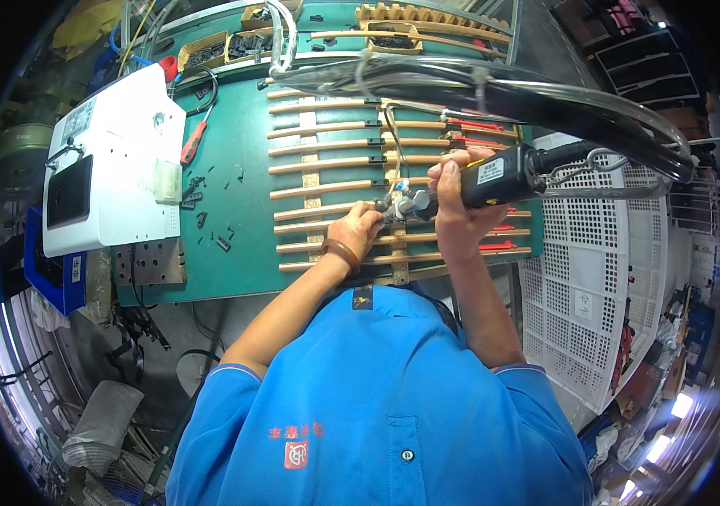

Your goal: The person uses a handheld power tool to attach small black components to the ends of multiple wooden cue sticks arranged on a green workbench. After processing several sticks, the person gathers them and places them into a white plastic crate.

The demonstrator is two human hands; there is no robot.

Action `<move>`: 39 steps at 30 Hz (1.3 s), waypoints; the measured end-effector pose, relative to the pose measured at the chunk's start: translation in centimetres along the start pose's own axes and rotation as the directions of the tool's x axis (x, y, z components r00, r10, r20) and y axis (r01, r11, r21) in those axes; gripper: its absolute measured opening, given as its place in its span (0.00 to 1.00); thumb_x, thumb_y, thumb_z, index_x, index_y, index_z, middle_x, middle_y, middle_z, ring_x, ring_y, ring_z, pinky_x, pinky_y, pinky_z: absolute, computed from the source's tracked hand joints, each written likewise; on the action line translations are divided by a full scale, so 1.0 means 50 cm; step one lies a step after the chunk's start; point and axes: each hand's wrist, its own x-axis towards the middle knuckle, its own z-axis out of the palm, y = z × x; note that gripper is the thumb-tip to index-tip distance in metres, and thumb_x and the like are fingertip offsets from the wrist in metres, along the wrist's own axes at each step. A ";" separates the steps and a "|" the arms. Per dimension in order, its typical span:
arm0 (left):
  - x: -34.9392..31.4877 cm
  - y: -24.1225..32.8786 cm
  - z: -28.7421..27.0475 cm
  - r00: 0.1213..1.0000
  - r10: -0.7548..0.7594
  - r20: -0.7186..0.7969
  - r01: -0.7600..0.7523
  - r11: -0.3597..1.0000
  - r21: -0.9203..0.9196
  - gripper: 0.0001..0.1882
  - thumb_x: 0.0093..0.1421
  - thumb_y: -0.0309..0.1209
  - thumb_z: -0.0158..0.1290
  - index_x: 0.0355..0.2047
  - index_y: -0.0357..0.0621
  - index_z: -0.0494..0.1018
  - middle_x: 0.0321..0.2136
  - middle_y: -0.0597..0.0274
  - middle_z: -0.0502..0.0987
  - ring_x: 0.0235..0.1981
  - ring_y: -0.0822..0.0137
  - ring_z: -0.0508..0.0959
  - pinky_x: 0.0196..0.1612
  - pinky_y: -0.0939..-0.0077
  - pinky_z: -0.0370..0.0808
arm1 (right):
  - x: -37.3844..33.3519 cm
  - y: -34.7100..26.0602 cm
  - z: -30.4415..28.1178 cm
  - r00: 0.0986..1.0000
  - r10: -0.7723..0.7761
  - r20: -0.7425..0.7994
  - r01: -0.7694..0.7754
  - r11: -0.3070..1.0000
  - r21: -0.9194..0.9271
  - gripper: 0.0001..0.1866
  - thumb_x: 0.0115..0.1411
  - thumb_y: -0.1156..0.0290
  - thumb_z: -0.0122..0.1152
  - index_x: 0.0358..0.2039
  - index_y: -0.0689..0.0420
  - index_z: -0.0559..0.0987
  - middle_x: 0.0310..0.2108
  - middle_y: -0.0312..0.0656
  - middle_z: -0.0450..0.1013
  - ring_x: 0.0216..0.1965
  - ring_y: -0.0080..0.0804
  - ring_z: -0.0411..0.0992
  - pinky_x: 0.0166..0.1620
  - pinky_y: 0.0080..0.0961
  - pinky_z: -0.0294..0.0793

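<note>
Slats [326, 179] lie in parallel rows across the green desk [242, 211], spaced so each can be reached. The right hand [454, 190] grips a black driver [495, 179], its tip on a slat; the left hand [358, 229] (wrist banded) pinches that slat beside it, steadying it.

Blue short-sleeved polo shirt [377, 405] (red chest emblem), brown wristband [340, 252].

We identify this as an assembly workshop: a green workbench [233, 211] carries rows of wooden slats [326, 131] in a jig, trays of small black parts [208, 52], a red-handled screwdriver [195, 142], overhead hoses [495, 84] and stacked white perforated crates [588, 261] alongside.
</note>
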 end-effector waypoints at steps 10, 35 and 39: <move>0.003 0.003 0.001 1.000 -0.011 0.004 0.011 0.999 0.039 0.07 0.51 0.35 0.59 0.26 0.48 0.74 0.30 0.60 0.72 0.26 0.54 0.76 0.26 0.62 0.74 | -0.019 0.002 0.004 0.997 0.026 0.070 -0.030 0.998 0.054 0.18 0.52 0.89 0.54 0.43 0.62 0.65 0.32 0.39 0.69 0.30 0.21 0.70 0.34 0.19 0.74; 0.003 0.000 0.006 0.989 -0.096 0.113 0.080 0.987 0.141 0.08 0.53 0.36 0.56 0.32 0.48 0.75 0.39 0.55 0.73 0.27 0.51 0.77 0.27 0.59 0.75 | -0.025 0.004 0.023 0.967 -0.060 0.246 0.055 0.998 0.027 0.15 0.54 0.88 0.51 0.42 0.61 0.66 0.32 0.40 0.69 0.31 0.23 0.71 0.35 0.21 0.75; 0.003 0.003 0.003 0.988 -0.101 0.117 0.082 0.984 0.157 0.09 0.54 0.35 0.53 0.36 0.51 0.75 0.38 0.58 0.72 0.26 0.52 0.78 0.27 0.59 0.75 | -0.036 0.019 0.005 0.949 -0.103 0.299 0.142 0.984 -0.111 0.15 0.54 0.88 0.51 0.42 0.62 0.66 0.32 0.42 0.70 0.30 0.24 0.71 0.36 0.22 0.75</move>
